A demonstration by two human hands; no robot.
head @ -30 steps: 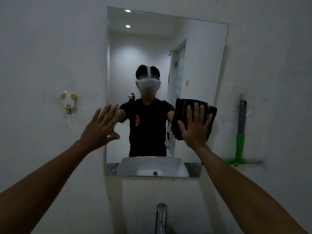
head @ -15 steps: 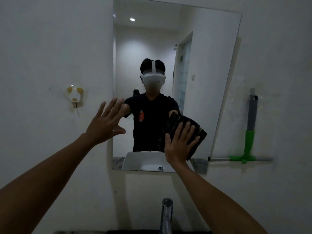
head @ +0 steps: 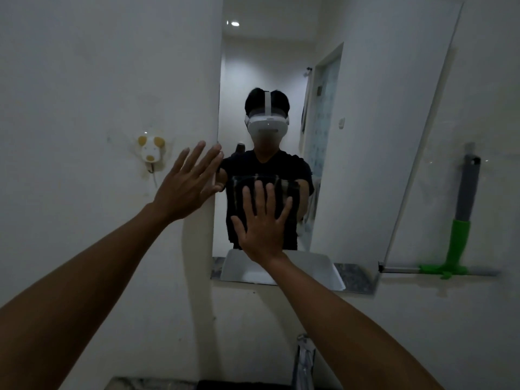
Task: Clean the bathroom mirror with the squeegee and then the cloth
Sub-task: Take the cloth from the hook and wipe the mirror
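Note:
The frameless bathroom mirror (head: 365, 136) hangs on the white wall. My right hand (head: 260, 223) lies flat, fingers spread, pressing a dark folded cloth (head: 281, 190) against the lower left part of the glass. My left hand (head: 187, 184) is open with fingers apart, its fingertips at the mirror's left edge, holding nothing. The squeegee (head: 461, 220), with a grey and green handle, hangs on the wall to the right of the mirror, blade down.
A small white and yellow animal-shaped hook (head: 151, 150) is stuck to the wall left of the mirror. A chrome tap (head: 304, 361) stands below, by the dark counter edge. The mirror reflects a person, a white basin and a doorway.
My right hand has slid the cloth leftward along the lower part of the mirror, from its right side to its left side. My left hand stays at the left edge.

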